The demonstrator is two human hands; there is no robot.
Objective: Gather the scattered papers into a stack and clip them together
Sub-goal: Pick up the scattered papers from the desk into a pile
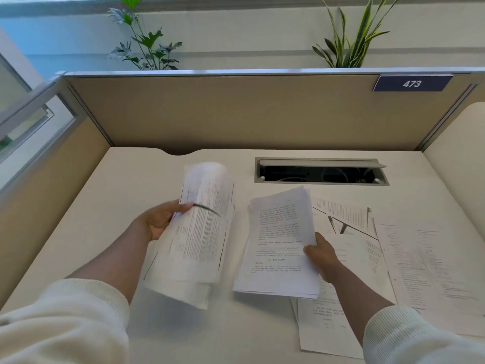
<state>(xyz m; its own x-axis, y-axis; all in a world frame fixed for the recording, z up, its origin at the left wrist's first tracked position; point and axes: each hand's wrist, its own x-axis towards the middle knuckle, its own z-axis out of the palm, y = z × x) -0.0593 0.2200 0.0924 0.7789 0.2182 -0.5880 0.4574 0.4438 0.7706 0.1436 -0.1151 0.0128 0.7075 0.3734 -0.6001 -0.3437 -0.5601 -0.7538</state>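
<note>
1. Head view shows two bare hands over a pale desk [126, 195], each gripping its own bundle of printed sheets.
2. Left hand [157, 219] is closed on the left edge of a blurred sheaf [199, 232], thumb on top, fingers beneath; the sheaf is lifted off the desk and tilted.
3. Right hand [321, 254] pinches the right edge of a second sheaf [279, 245], thumb on the top page; its text reads upside down from here.
4. The two sheaves are apart, a narrow gap between them.
5. Loose papers [425, 264] lie flat on the desk to the right of the right hand, overlapping each other; one more sheet [322, 324] lies under the right wrist.
6. Beyond the right hand, an open cable tray [321, 170] is set into the desk.
7. Whether a clip is anywhere among the papers cannot be told.
</note>
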